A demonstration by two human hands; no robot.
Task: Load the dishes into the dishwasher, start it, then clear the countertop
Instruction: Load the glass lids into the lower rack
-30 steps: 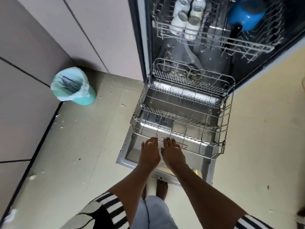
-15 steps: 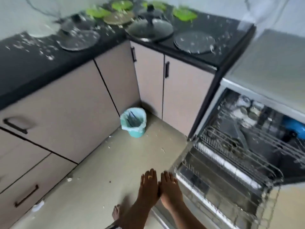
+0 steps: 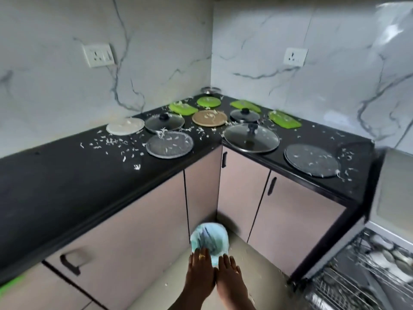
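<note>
Left hand (image 3: 201,270) and right hand (image 3: 230,276) are reaching forward side by side, each grip released and empty, while the glass lid (image 3: 251,138) and grey plate (image 3: 169,144) are waiting on the scrap-strewn worktop (image 3: 55,180) beside the open dishwasher (image 3: 330,285), apparently pulled out for loading.

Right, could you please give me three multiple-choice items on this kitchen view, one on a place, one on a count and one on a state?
1. Where is the bin? A) on a stool B) on a shelf C) on the floor, in the corner.
2. How many green lids lie on the countertop? A) four B) one C) eight.
3. The dishwasher is: A) shut B) open C) covered by a cloth.
Answers: C, it stands on the floor; A, four lie at the back; B, its wire racks are visible.
</note>
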